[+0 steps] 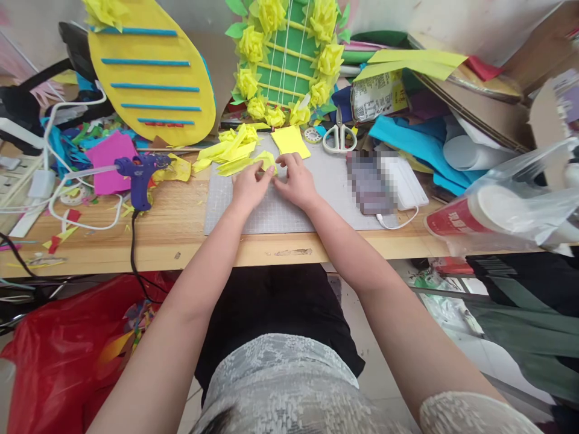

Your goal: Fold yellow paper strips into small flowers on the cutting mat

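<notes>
One wooden surface (185, 223) runs across in front of me, cut off at both sides. Below it on my left is a red bag (49, 349), partly covered by my forearm and cut off at the bottom; coloured scraps (131, 328) show in it, but I cannot see how deep they go. At the back stand a yellow oval board (154, 75) with blue strips and a green board (292, 69) ringed with yellow paper flowers, both running out of view at the top. Near the front lies a grey mat (330, 214), half hidden by my arms. On my right a clear bag (543, 181), cut off at the edge, holds a red cup (459, 216) with a white lid; what is inside the cup is hidden. My left hand (251, 185) and right hand (296, 179) are close together over the mat, fingers bent. A dark thing (371, 184) beside the mat's right end is blurred into squares. Yellow paper strips (228, 147) lie heaped beyond my left hand, with yellow sheets (291, 141) beyond my right. Smallest is the yellow paper piece (268, 160) at my fingertips; they partly cover it, so I cannot tell whether either hand is clamped on it.
</notes>
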`<state>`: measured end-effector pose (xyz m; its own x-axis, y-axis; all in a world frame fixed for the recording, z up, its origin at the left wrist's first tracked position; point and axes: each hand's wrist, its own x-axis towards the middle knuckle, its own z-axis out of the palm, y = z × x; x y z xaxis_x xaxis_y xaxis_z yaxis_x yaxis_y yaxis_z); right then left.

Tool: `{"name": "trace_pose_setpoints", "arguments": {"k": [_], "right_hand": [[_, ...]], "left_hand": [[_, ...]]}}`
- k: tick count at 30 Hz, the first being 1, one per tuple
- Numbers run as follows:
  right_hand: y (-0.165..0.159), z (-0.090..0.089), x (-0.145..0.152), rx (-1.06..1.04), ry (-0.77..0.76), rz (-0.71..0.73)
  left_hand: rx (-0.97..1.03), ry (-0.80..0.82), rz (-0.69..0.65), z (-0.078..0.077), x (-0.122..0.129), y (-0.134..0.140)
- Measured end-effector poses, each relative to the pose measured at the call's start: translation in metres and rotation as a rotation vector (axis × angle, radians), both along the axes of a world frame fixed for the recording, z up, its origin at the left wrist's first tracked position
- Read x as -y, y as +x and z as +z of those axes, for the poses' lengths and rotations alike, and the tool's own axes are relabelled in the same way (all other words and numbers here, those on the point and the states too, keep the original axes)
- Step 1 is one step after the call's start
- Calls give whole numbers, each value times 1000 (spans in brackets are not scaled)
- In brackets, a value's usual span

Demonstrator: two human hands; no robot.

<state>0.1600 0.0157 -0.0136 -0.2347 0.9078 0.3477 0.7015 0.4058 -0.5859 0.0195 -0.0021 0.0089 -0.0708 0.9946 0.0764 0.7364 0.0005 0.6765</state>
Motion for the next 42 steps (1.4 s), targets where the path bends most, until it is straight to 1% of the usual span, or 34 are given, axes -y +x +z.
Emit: {"name": "trace_pose_setpoints", "arguments": {"k": [4,6,8,10,13,15,18,20,23,27,32,36,39,42], "right_hand": [[-9,4,3,112,19,20],[-11,4,3,131,26,19],[-9,4,2,104,49,10],[-5,3,1,37,66,7],[5,2,-4,-62,69,57],[11,3,-7,-75,73,106],[18,4,-10,-15,69,145],[20,5,-11,43,78,132],[19,7,-8,122,95,101],[12,11,-2,170,22,118],[9,11,0,132,-22,23],[13,8,-3,86,-37,0],[16,7,-5,38,-114,14],[18,6,-8,-57,-208,40]], "left_hand": [[-83,22,-60,0,8,12],[-98,52,-75,0,10,13],[-94,86,-54,0,10,10],[-103,142,-3,-1,9,4],[-148,223,46,-3,4,-6],[-170,214,17,-5,0,-11],[-206,172,-52,-6,-2,-11],[-241,171,-73,-5,-1,-9],[-290,182,-51,-3,2,-3],[-321,177,2,-3,7,1],[-275,187,-63,-9,6,-1],[-227,195,-72,-14,3,-6],[-220,176,-64,-15,2,-8],[-213,162,-62,-13,3,-9]]}}
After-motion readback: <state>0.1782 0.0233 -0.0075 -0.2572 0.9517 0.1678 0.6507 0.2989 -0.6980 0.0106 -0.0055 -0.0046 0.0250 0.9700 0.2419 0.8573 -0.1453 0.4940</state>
